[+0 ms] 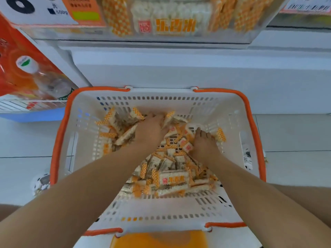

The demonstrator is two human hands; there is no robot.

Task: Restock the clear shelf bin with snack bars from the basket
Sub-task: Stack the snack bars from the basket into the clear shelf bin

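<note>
A white basket [231, 108] with orange handles stands on the floor below me, holding a heap of snack bars [172, 178] in white and orange checked wrappers. Both my hands are down in the heap. My left hand [150, 129] has its fingers curled into a bunch of bars at the far left side of the pile. My right hand [204, 142] digs into the bars at the right, its fingertips buried among them. The clear shelf bin [259, 27] sits above at the top of the view, with the same bars inside.
An orange carton with a bottle picture [26, 72] stands at the left on a blue base. A white shelf front [179, 72] runs behind the basket. The floor is pale tile [295, 136]. A price card [35, 9] hangs at the top left.
</note>
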